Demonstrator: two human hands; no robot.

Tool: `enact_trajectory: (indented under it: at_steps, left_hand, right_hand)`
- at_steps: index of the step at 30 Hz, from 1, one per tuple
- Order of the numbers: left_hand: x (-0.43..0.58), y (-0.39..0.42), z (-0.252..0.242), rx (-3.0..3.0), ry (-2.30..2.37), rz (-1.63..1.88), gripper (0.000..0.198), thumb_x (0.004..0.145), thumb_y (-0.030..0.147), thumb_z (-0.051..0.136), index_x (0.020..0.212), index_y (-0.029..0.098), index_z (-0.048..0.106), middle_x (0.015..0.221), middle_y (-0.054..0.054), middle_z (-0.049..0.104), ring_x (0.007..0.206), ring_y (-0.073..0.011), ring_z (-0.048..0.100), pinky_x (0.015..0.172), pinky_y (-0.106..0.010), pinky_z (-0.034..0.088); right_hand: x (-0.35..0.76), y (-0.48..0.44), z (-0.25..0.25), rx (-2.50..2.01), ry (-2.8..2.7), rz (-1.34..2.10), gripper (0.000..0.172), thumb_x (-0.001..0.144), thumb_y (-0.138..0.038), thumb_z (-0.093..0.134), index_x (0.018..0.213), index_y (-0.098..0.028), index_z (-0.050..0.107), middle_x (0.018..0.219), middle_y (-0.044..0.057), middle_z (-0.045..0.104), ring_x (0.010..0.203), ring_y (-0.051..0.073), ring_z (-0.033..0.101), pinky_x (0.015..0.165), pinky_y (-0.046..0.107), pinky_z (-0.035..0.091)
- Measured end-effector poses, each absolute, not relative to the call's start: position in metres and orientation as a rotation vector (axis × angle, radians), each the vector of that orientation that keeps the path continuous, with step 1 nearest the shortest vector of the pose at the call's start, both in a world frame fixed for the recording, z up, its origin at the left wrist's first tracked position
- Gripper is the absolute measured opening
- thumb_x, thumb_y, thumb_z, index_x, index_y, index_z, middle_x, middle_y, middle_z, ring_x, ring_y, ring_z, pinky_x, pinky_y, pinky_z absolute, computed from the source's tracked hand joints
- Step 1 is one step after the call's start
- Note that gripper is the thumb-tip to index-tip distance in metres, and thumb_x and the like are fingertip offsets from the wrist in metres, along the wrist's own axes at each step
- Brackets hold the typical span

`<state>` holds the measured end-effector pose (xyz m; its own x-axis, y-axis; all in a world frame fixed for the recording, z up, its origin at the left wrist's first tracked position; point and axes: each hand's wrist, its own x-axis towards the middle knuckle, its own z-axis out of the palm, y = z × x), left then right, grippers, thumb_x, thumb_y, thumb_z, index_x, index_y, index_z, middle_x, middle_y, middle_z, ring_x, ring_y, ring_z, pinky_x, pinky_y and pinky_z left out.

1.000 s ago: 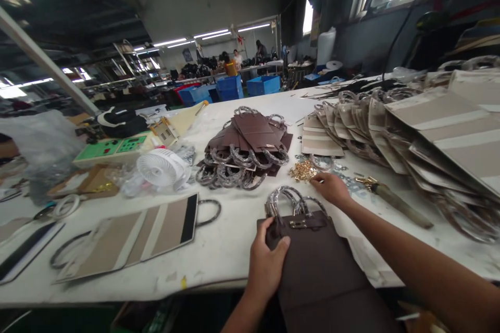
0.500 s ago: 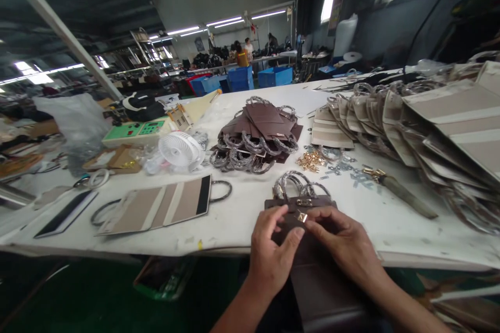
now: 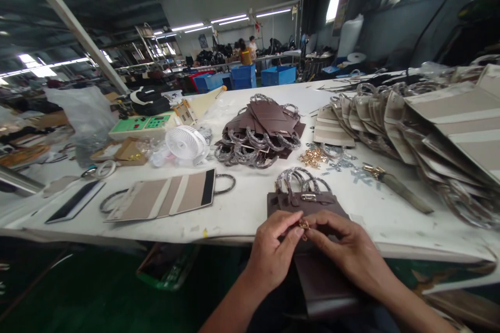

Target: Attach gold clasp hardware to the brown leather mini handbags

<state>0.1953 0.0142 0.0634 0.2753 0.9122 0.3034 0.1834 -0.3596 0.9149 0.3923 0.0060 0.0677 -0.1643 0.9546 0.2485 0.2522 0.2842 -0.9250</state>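
Observation:
Between my fingertips is a small gold metal clasp [image 3: 303, 224]. My left hand [image 3: 276, 247] pinches its left side with thumb and forefinger. On its right side my right hand [image 3: 344, 244] is closed in a pinch too. Beneath both hands lies a dark brown handbag [image 3: 318, 276], hanging over the table's front edge toward me. Its wrapped handles [image 3: 299, 179] point away from me, and a gold fitting [image 3: 308, 197] sits on its strap.
A pile of brown bag pieces [image 3: 265, 122] lies ahead, beside gold fittings [image 3: 313, 157] and flat metal plates [image 3: 346, 162]. Beige-lined panels [image 3: 441, 114] are stacked right, near a wrapped-handle tool [image 3: 406, 193]. Leftward are a beige panel [image 3: 164, 195] and white fan [image 3: 185, 143].
My left fingers have closed onto the gold clasp, which my right hand alone held before. The clasp is turned and slightly lower. The view has shifted a little.

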Motion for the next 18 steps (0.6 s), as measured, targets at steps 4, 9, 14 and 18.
enact_trajectory:
  at_steps: [4,9,14,18]
  left_hand:
    - [0.197,0.01,0.064,1.645,0.989,1.163,0.028,0.097,0.028,0.067,0.122,0.02,0.076,0.107,-0.009,0.072,0.097,-0.0187,0.069,0.082,-0.027,0.056]
    - [0.197,0.008,0.064,1.247,0.82,1.119,0.044,0.088,0.032,0.079,0.131,0.021,0.072,0.113,-0.01,0.067,0.102,-0.0201,0.066,0.085,-0.028,0.058]
    - [0.197,0.009,0.066,1.164,0.735,1.038,0.032,0.087,0.034,0.081,0.114,0.017,0.08,0.114,-0.011,0.066,0.094,-0.0184,0.068,0.082,-0.029,0.059]
    - [0.202,0.007,0.066,1.194,0.869,1.159,0.024,0.084,0.033,0.085,0.103,0.017,0.08,0.102,-0.008,0.069,0.087,-0.0154,0.069,0.078,-0.024,0.058]
  right_hand:
    - [0.395,0.005,0.074,-1.144,-1.61,1.081,0.026,0.095,-0.049,0.074,0.093,-0.022,0.076,0.094,0.002,0.074,0.09,0.021,0.067,0.084,0.027,0.054]
    - [0.402,0.005,0.083,-1.049,-1.507,1.353,0.026,0.094,-0.048,0.077,0.1,-0.023,0.077,0.1,0.002,0.074,0.095,0.02,0.067,0.089,0.026,0.052]
    - [0.409,0.006,0.084,-0.978,-1.533,1.473,0.023,0.094,-0.045,0.078,0.102,-0.024,0.079,0.098,0.001,0.073,0.092,0.018,0.067,0.088,0.025,0.052]
    - [0.406,0.003,0.079,-1.07,-1.446,1.257,0.021,0.09,-0.045,0.082,0.097,-0.025,0.08,0.095,0.001,0.076,0.089,0.017,0.071,0.083,0.022,0.056]
